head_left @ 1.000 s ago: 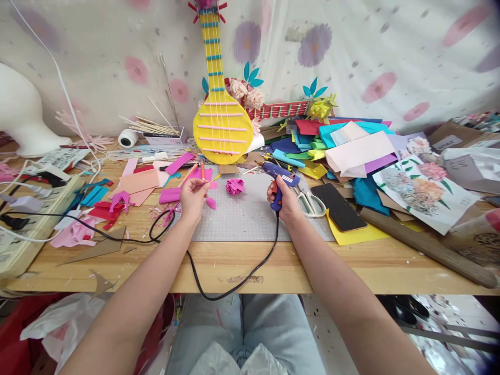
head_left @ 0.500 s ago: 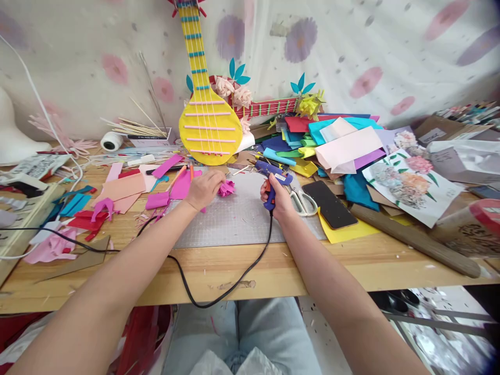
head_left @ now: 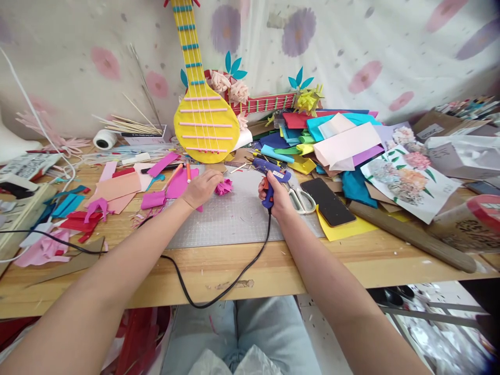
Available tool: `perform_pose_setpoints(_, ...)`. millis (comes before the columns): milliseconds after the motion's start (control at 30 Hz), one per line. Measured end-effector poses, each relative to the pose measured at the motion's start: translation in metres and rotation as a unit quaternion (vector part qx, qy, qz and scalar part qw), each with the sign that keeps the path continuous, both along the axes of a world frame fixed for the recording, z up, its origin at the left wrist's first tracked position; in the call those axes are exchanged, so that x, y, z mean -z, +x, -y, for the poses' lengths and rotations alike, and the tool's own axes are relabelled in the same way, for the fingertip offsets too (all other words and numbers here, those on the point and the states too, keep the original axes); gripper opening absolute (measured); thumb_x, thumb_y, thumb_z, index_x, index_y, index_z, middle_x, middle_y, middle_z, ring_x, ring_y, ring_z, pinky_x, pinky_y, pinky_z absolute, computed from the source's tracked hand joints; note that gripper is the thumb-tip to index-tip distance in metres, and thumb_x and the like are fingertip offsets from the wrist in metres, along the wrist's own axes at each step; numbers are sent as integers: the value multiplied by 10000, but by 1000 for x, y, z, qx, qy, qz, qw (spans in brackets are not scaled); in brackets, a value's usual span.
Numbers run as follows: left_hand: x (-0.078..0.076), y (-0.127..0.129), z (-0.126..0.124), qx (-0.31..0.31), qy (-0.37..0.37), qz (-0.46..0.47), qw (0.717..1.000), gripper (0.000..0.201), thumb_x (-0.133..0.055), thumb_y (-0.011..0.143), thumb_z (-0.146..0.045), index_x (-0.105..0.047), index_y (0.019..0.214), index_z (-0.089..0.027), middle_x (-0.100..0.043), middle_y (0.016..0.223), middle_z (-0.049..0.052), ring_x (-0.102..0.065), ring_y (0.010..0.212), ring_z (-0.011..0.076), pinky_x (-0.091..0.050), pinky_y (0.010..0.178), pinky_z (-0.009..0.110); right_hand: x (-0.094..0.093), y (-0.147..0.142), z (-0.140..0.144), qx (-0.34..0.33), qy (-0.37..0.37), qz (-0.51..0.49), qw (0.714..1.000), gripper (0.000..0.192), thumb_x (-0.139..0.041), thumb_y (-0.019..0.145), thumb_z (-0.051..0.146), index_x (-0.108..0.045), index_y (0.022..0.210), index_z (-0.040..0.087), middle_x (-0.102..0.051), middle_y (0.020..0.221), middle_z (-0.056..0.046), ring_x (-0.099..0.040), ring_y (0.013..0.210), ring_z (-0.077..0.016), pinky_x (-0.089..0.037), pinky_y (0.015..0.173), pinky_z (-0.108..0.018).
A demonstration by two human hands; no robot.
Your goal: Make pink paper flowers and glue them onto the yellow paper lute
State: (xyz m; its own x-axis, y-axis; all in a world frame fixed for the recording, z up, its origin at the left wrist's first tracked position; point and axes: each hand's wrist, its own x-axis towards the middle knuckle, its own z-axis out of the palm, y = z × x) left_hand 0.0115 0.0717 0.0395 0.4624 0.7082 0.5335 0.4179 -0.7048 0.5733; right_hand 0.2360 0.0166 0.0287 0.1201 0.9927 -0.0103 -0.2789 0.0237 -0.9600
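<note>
A blue hot glue gun is wrapped in the fingers of my right hand, its nozzle pointing up and left over the grey cutting mat. My left hand is closed at the fingertips around a crinkled magenta paper flower, low above the mat. Part of the flower is hidden behind those fingers. A black cord loops from the glue gun's handle past the table's front edge and off to the left.
A yellow paper lute leans at the back. Scissors and a black phone lie right of the glue gun. Coloured paper is piled behind them. Magenta sheets and scraps lie left. A wooden stick rests at the right.
The view has shifted slightly, so the table contents sit a little further left. Both hands keep their holds on the flower and the glue gun.
</note>
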Motion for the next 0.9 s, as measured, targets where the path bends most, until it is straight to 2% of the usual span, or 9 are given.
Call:
perform_pose_setpoints(100,2,-2,-3,24,-14,4,1000,67,-560,744,-257,-623,725,-246,-657,847,66,-601,936,235,-414,952,434,1,0,0,0,1,0,1000,496,-567,659,693,-477,642,206,-546,551,18,-417,399,-64,-349,382,-216)
perform_pose_setpoints(233,8,-5,-7,38,20,-21,999,107,-531,770,-248,-623,715,-244,-664,860,78,-610,918,227,-426,937,440,1,0,0,-4,5,-19,1000,487,-597,651,675,-485,636,202,-558,551,19,-417,389,-58,-339,372,-213)
perform_pose_setpoints(533,12,-11,-6,23,66,-109,992,146,-476,790,-234,-622,794,-234,-670,919,85,-607,948,220,-446,914,422,-1,-1,0,-1,3,-5,1000,505,-586,638,695,-476,614,203,-558,552,17,-409,386,-57,-336,376,-219)
perform_pose_setpoints(633,9,-17,-2,31,65,-114,991,139,-525,736,-231,-614,842,-233,-664,949,92,-601,963,243,-439,911,437,-1,-1,0,-1,10,8,1000,506,-556,663,701,-466,615,206,-559,555,14,-419,388,-62,-340,378,-221)
perform_pose_setpoints(733,6,-24,2,28,60,-107,992,268,-571,633,-203,-607,898,-221,-655,958,102,-597,953,277,-429,905,458,0,-1,0,-1,13,1,1000,505,-563,662,698,-466,612,205,-559,552,13,-421,388,-62,-340,377,-221)
perform_pose_setpoints(900,3,-29,6,11,72,-104,992,442,-509,557,-136,-587,988,-193,-639,1018,106,-584,969,291,-409,924,469,1,-1,0,-6,5,-14,1000,493,-589,652,683,-486,625,201,-555,546,14,-421,391,-61,-332,369,-216)
